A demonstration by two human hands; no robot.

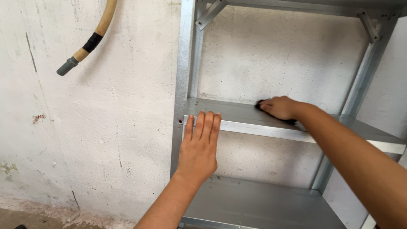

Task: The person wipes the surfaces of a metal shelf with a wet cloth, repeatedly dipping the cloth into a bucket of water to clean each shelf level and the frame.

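- Left hand (198, 146): flat and open, fingers together and extended upward. The fingertips (203, 116) press against the front lip of the middle shelf (229, 111); nothing is gripped.
- Right hand (280, 107): reaches across to the rear of the same shelf, palm down, fingers curled over a dark cloth (260, 103). Only a small dark edge shows beyond the fingers and under the wrist, so the item is probably a rag or pad; its exact kind cannot be confirmed.
- Dark cloth: lies on the top surface of the middle shelf, close to the back wall, roughly midway along the shelf's width.
- Shelving unit: galvanised metal, with a vertical corner post (183, 63) at the left, a diagonal brace (210, 13) beneath the upper level, and a lower shelf (263, 203) below the left forearm.
- Wall (106, 127): rough, whitewashed, stained, directly behind the unit.
- Hose (91, 40): tan, with a black band and grey end fitting, hangs at upper left, well apart from both hands.
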